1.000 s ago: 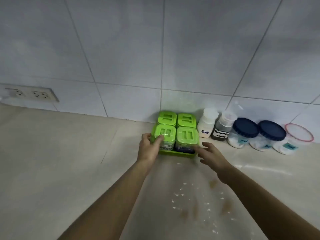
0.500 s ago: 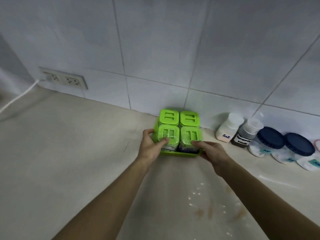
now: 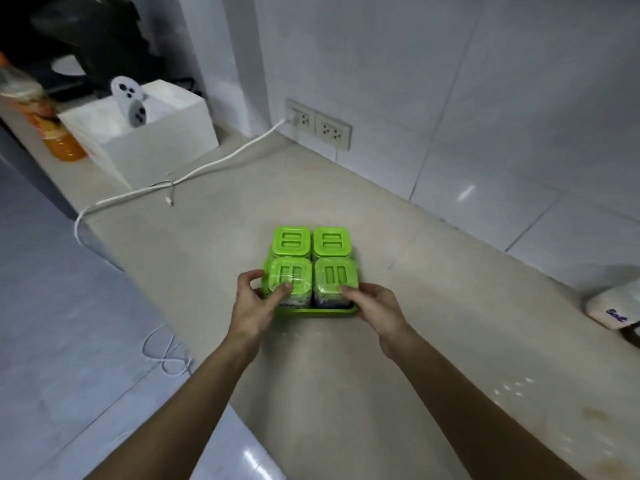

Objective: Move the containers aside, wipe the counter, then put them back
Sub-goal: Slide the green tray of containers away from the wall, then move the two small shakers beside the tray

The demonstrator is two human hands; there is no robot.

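On the beige worktop, out from the tiled wall, both hands grip the green tray of four containers. Left hand and right hand have fingers clamped on its near corners. Uneven pulling could tip the tall containers.

Both arms stretched forward; left hand and right hand curled in a grip, thumbs up.
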